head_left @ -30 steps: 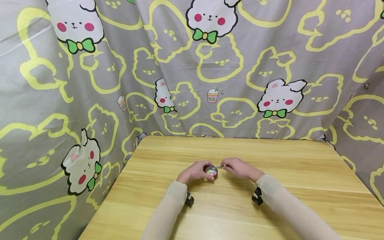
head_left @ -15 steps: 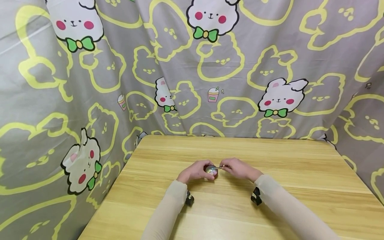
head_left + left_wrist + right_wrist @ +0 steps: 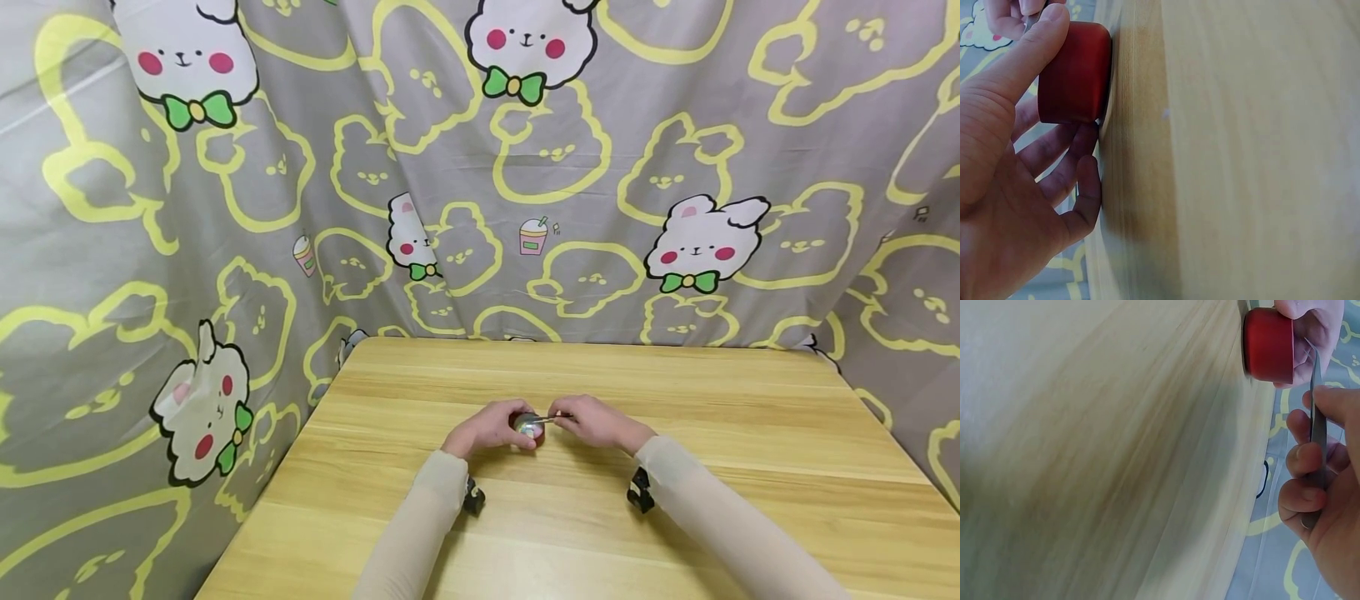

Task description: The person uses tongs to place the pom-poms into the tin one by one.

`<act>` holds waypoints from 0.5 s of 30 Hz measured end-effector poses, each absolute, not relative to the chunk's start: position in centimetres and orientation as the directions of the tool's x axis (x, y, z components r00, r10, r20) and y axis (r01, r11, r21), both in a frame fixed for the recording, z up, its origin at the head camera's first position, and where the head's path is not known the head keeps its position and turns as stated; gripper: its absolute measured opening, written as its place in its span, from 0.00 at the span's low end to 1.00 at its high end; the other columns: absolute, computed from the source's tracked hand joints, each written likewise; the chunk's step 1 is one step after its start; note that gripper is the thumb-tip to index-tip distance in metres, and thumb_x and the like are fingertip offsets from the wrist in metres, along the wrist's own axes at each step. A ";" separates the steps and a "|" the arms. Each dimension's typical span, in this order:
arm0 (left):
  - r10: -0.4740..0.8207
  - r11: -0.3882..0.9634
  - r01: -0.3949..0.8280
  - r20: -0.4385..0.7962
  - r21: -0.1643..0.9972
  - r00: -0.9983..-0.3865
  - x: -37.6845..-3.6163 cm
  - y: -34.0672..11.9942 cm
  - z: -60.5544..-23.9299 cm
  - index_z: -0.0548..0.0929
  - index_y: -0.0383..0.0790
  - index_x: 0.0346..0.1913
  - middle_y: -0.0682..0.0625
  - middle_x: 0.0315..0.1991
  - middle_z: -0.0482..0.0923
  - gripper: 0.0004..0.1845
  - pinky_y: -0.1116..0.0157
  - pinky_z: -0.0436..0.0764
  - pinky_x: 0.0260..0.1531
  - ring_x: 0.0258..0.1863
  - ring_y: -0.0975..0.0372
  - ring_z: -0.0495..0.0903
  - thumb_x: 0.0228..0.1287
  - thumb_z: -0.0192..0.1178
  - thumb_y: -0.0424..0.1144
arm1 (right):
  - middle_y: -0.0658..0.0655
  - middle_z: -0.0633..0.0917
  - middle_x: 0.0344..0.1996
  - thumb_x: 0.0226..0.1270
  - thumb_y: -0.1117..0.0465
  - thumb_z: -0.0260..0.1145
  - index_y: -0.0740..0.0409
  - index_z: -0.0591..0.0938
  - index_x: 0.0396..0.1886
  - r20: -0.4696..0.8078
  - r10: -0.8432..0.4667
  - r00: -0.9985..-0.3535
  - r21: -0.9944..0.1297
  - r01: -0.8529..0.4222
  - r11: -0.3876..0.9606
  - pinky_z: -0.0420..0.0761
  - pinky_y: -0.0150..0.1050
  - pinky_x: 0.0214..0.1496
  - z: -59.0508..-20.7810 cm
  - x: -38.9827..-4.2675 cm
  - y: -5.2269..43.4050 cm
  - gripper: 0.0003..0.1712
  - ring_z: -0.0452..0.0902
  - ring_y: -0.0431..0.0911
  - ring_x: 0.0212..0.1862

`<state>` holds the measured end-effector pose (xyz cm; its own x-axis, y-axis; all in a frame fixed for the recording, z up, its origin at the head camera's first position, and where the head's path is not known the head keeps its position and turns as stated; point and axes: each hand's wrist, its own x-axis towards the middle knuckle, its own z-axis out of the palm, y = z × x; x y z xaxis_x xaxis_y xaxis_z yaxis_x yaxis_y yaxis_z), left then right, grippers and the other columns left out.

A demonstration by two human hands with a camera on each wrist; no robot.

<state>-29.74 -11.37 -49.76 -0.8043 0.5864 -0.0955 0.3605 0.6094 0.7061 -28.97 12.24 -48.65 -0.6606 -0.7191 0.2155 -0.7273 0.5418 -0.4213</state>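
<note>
A small red cup [image 3: 528,427] stands on the wooden table [image 3: 675,533] near its middle. My left hand [image 3: 491,428] grips the cup, thumb on one side and fingers curled round the other; the left wrist view shows the cup [image 3: 1075,72] close up in my left hand [image 3: 1041,125]. My right hand [image 3: 592,422] pinches the thin metal handle of a spoon [image 3: 550,417] whose shiny bowl lies at the cup's mouth. In the right wrist view the spoon handle [image 3: 1317,425] runs from my right hand [image 3: 1322,506] toward the cup [image 3: 1267,345]. The cup's contents are hidden.
A grey cloth [image 3: 525,167] printed with yellow outlines and white rabbits hangs behind and to both sides of the table. A black wrist mount [image 3: 472,498] sits under my left sleeve and a black wrist mount [image 3: 640,490] under my right sleeve.
</note>
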 end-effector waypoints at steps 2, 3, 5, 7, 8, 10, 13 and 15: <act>0.589 0.608 0.363 -0.095 0.706 -0.802 -29.7 -11.4 -49.7 0.78 0.48 0.48 0.57 0.40 0.78 0.22 0.68 0.72 0.43 0.40 0.63 0.76 0.50 0.73 0.46 | 0.47 0.82 0.35 0.70 0.63 0.57 0.53 0.80 0.41 0.209 -0.716 -0.666 -0.422 -0.722 0.548 0.75 0.40 0.39 -48.6 -29.0 12.3 0.06 0.75 0.38 0.35; 0.591 0.608 0.364 -0.095 0.705 -0.801 -29.7 -11.4 -49.7 0.78 0.48 0.48 0.57 0.40 0.78 0.23 0.68 0.72 0.43 0.40 0.63 0.76 0.50 0.73 0.46 | 0.47 0.82 0.36 0.70 0.63 0.57 0.53 0.80 0.41 0.207 -0.715 -0.668 -0.421 -0.720 0.551 0.75 0.41 0.40 -48.6 -29.0 12.3 0.06 0.75 0.39 0.36; 0.592 0.609 0.365 -0.096 0.704 -0.801 -29.7 -11.4 -49.7 0.78 0.48 0.48 0.57 0.40 0.78 0.23 0.68 0.72 0.43 0.41 0.63 0.76 0.50 0.73 0.46 | 0.48 0.82 0.36 0.70 0.63 0.57 0.53 0.81 0.41 0.206 -0.713 -0.670 -0.419 -0.719 0.555 0.76 0.41 0.41 -48.7 -29.0 12.4 0.06 0.76 0.40 0.37; 0.591 0.611 0.365 -0.098 0.703 -0.801 -29.7 -11.4 -49.7 0.78 0.48 0.48 0.57 0.40 0.78 0.22 0.68 0.72 0.43 0.41 0.62 0.76 0.50 0.73 0.46 | 0.48 0.82 0.37 0.70 0.63 0.57 0.53 0.81 0.41 0.206 -0.710 -0.674 -0.415 -0.717 0.560 0.76 0.42 0.42 -48.7 -29.0 12.4 0.06 0.76 0.40 0.38; 0.590 0.610 0.363 -0.099 0.705 -0.801 -29.7 -11.4 -49.7 0.78 0.48 0.48 0.57 0.40 0.77 0.22 0.68 0.72 0.43 0.41 0.62 0.76 0.50 0.73 0.46 | 0.48 0.82 0.37 0.70 0.62 0.57 0.53 0.81 0.42 0.205 -0.708 -0.676 -0.415 -0.715 0.563 0.77 0.42 0.42 -48.7 -29.0 12.5 0.06 0.77 0.40 0.39; 0.589 0.608 0.358 -0.099 0.709 -0.802 -29.6 -11.4 -49.7 0.78 0.48 0.48 0.58 0.40 0.77 0.22 0.67 0.72 0.43 0.41 0.62 0.76 0.50 0.73 0.46 | 0.48 0.82 0.37 0.70 0.62 0.57 0.53 0.81 0.42 0.207 -0.705 -0.679 -0.413 -0.713 0.566 0.77 0.42 0.42 -48.7 -29.0 12.6 0.06 0.77 0.40 0.39; 0.589 0.608 0.359 -0.099 0.708 -0.802 -29.6 -11.4 -49.7 0.78 0.49 0.48 0.58 0.40 0.77 0.22 0.67 0.72 0.43 0.41 0.62 0.76 0.50 0.73 0.46 | 0.47 0.82 0.37 0.71 0.62 0.57 0.52 0.81 0.42 0.202 -0.696 -0.689 -0.414 -0.704 0.577 0.77 0.41 0.42 -48.6 -29.0 12.7 0.07 0.77 0.40 0.39; 0.589 0.612 0.363 -0.099 0.703 -0.802 -29.6 -11.5 -49.7 0.78 0.49 0.48 0.58 0.40 0.77 0.22 0.67 0.72 0.44 0.41 0.62 0.76 0.50 0.73 0.46 | 0.47 0.82 0.37 0.71 0.61 0.57 0.52 0.81 0.42 0.198 -0.688 -0.698 -0.421 -0.695 0.583 0.77 0.42 0.43 -48.5 -29.0 12.8 0.07 0.77 0.40 0.40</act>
